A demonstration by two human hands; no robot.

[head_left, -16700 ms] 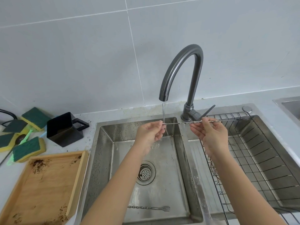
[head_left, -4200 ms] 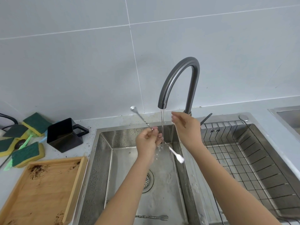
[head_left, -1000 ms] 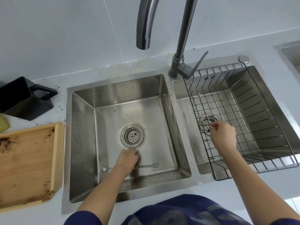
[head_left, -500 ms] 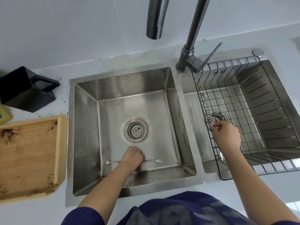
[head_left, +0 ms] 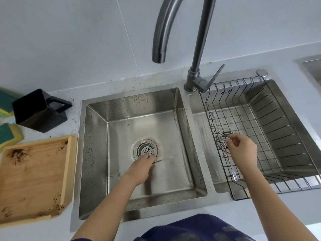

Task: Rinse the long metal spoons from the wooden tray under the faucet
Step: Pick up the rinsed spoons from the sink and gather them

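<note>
**One spoon racked, one coming up off the sink floor**

My right hand [head_left: 243, 150] hovers over the wire rack [head_left: 295, 181] in the right basin, fingers loosely curled and gripping nothing that I can make out. Just beside it, a long twisted-stem spoon [head_left: 225, 150] lies along the rack's grid, its forked end [head_left: 234, 174] pointing toward me and the other end up near the far-left corner of the rack. I take that one as rinsed and set down to drain.

My left hand [head_left: 140, 168] is low in the left basin [head_left: 93, 153], just on my side of the drain strainer [head_left: 145, 150]. A blurred streak of metal sticks out to the right of the fingers, which I read as the second spoon [head_left: 159, 160]. The fingers seem closed around it, but the blur keeps me from being sure of the grip.

The faucet [head_left: 163, 28] arches above the left basin with no stream showing at the spout, and its lever [head_left: 214, 78] sits by the base.

The wooden tray [head_left: 68, 171] on the counter [head_left: 225, 214] to my left holds no spoons now, only dark crumbs and smears. So the tray is emptied. My guess is that what's left is bringing this second spoon under running water, which means turning the tap on, then laying it in the rack with the other. A black pitcher [head_left: 37, 112] and green sponges [head_left: 7, 133] sit beyond the tray, out of play.
</note>
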